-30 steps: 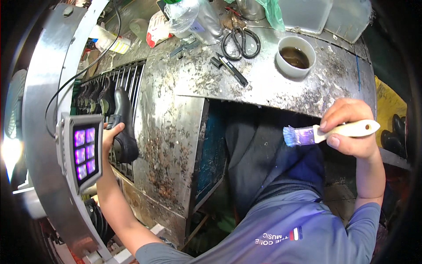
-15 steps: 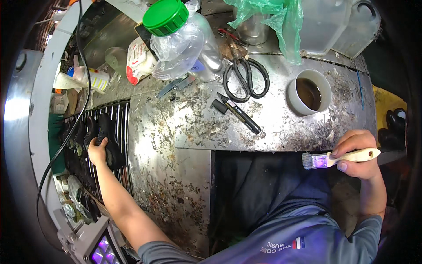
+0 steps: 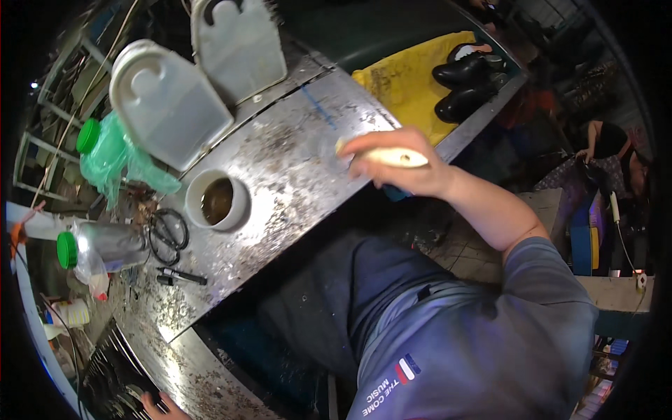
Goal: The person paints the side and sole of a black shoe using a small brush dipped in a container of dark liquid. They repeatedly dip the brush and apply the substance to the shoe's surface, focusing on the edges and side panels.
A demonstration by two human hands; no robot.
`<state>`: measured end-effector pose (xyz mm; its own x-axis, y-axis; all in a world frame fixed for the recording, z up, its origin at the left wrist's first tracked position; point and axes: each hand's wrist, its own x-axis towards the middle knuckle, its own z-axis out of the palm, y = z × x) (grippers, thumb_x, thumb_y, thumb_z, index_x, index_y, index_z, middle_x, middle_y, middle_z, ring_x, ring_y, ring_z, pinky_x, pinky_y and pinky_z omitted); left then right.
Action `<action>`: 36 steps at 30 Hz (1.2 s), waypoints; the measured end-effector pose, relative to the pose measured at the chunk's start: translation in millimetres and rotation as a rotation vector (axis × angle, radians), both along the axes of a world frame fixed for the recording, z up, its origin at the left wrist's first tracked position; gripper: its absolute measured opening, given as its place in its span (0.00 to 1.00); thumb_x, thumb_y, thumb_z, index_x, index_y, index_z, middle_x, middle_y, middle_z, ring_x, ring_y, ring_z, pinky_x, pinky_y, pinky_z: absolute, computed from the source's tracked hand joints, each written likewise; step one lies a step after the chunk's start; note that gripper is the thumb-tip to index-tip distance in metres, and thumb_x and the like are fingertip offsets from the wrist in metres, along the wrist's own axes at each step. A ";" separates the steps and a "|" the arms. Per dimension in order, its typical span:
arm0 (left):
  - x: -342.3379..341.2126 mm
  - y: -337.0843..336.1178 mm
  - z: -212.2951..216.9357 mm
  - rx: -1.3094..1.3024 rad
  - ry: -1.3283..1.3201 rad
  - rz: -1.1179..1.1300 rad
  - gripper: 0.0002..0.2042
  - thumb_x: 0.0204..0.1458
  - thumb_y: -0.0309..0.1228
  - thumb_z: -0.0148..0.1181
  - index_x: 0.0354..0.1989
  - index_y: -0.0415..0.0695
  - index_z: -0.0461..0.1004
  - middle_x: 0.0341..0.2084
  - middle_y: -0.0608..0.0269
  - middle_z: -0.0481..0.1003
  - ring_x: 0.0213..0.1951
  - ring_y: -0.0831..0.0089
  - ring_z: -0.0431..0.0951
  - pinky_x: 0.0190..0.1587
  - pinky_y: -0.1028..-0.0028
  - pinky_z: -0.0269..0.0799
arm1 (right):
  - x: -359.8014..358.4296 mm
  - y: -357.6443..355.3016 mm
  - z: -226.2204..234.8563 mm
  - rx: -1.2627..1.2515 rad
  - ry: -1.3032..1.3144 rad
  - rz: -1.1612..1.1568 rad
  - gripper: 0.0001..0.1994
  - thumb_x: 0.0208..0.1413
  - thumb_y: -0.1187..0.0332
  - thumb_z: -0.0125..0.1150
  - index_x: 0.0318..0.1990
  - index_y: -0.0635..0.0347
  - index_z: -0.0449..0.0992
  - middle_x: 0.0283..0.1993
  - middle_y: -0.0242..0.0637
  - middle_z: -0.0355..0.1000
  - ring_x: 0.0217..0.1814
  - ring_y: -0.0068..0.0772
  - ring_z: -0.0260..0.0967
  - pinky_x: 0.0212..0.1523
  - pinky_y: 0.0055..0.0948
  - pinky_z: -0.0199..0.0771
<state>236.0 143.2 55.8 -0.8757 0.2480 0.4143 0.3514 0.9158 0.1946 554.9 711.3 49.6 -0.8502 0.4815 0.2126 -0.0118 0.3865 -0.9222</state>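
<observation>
the right hand (image 3: pixel 402 168), right of centre in the upper half of the frame, is closed around the pale handle of a brush (image 3: pixel 385 155); the handle runs across the fingers, its bristle end hidden behind the hand. it hovers over the stained metal bench (image 3: pixel 280 175), with a cup of brown liquid (image 3: pixel 217 201) well to its left. the left hand (image 3: pixel 159 407) shows only at the bottom left edge, on a dark grille (image 3: pixel 115 381); whether it grips anything cannot be told.

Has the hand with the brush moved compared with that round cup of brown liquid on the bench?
Yes. The right hand, earlier below the cup off the bench edge, now sits over the metal bench, level with the cup.
</observation>
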 end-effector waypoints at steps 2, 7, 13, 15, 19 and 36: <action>36.7 13.9 -0.2 -0.085 0.101 -0.185 0.19 0.54 0.35 0.72 0.48 0.32 0.80 0.46 0.45 0.81 0.50 0.50 0.80 0.58 0.59 0.73 | 29.6 48.1 -15.4 0.135 0.016 -0.174 0.14 0.65 0.65 0.65 0.56 0.55 0.80 0.38 0.33 0.83 0.35 0.20 0.80 0.33 0.24 0.77; 125.1 69.9 0.2 -0.118 -0.014 -0.241 0.19 0.56 0.39 0.69 0.48 0.35 0.81 0.51 0.44 0.80 0.56 0.49 0.78 0.60 0.57 0.72 | 111.8 183.8 -57.2 1.030 -0.686 -0.461 0.14 0.59 0.63 0.64 0.51 0.52 0.79 0.32 0.42 0.81 0.36 0.46 0.81 0.37 0.44 0.79; 149.3 84.2 -21.1 -0.425 0.029 -0.294 0.19 0.58 0.41 0.65 0.54 0.45 0.81 0.56 0.49 0.78 0.54 0.50 0.79 0.57 0.58 0.74 | 158.6 256.8 -85.6 1.097 -1.205 0.018 0.30 0.42 0.65 0.75 0.57 0.49 0.72 0.42 0.41 0.79 0.51 0.46 0.78 0.52 0.45 0.74; 152.0 87.2 -21.8 -0.409 0.076 -0.410 0.19 0.58 0.42 0.66 0.55 0.48 0.80 0.56 0.51 0.78 0.54 0.50 0.79 0.55 0.58 0.74 | 160.1 272.6 -78.2 1.036 -1.405 0.076 0.36 0.38 0.65 0.78 0.59 0.47 0.70 0.46 0.39 0.79 0.56 0.44 0.77 0.55 0.45 0.71; 162.4 100.4 -22.6 -0.373 0.048 -0.451 0.18 0.57 0.41 0.68 0.53 0.46 0.80 0.55 0.49 0.78 0.54 0.49 0.79 0.57 0.56 0.74 | 156.2 281.7 -92.7 1.145 -1.464 0.142 0.39 0.36 0.65 0.80 0.61 0.48 0.67 0.46 0.39 0.80 0.54 0.44 0.79 0.54 0.44 0.72; 194.6 131.2 -15.4 -0.069 -0.001 -0.595 0.14 0.56 0.33 0.69 0.48 0.40 0.81 0.53 0.46 0.78 0.54 0.48 0.78 0.59 0.56 0.73 | 199.5 287.1 40.3 0.918 -0.109 -0.914 0.34 0.43 0.51 0.82 0.57 0.47 0.72 0.51 0.41 0.78 0.55 0.43 0.77 0.55 0.39 0.76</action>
<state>430.7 274.5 40.5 -0.5782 0.7224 0.3792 0.8079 0.5719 0.1424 754.3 998.4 89.9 -0.3275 0.6087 0.7227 0.6473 0.7017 -0.2977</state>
